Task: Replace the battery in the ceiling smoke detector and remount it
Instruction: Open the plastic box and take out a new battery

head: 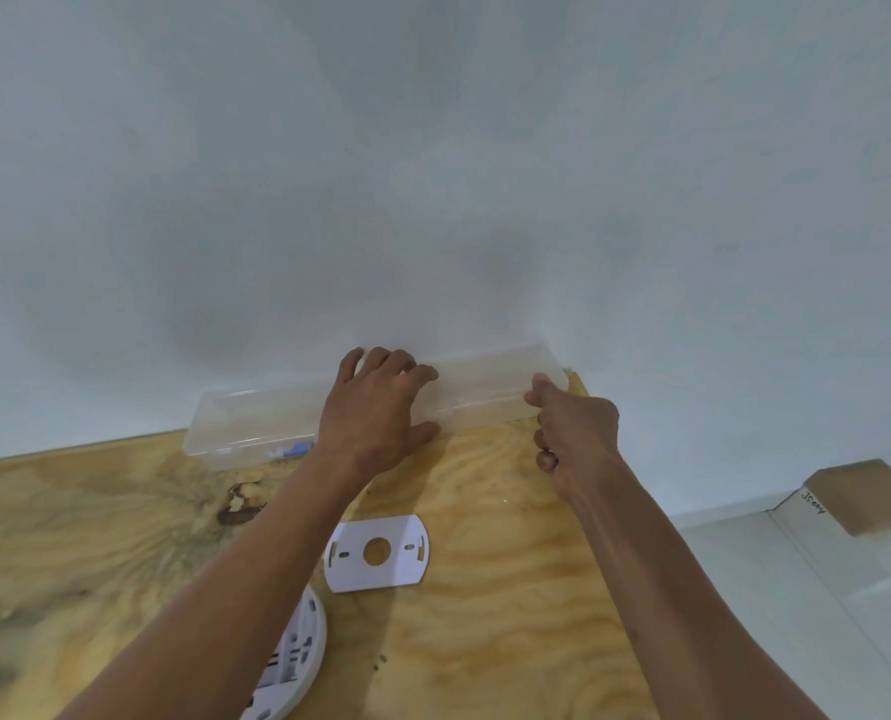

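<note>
1. step: opening the long clear plastic box (381, 402), likely for a battery. left hand (376, 413) fingers spread, curled over its lid; right hand (573, 433) pinches its right end.
2. next: lift lid, needs box held steady.
3. round white smoke detector (290, 667) and flat white mounting plate (378, 553) near box, toward person.
4. plywood board (511, 615) underneath; pale wall (433, 148) behind box.

left hand (376, 407): fingers spread, arched | right hand (573, 428): fingers curled, forefinger extended

Single head view, close above the plywood board (511, 589), facing the wall (433, 148).
</note>
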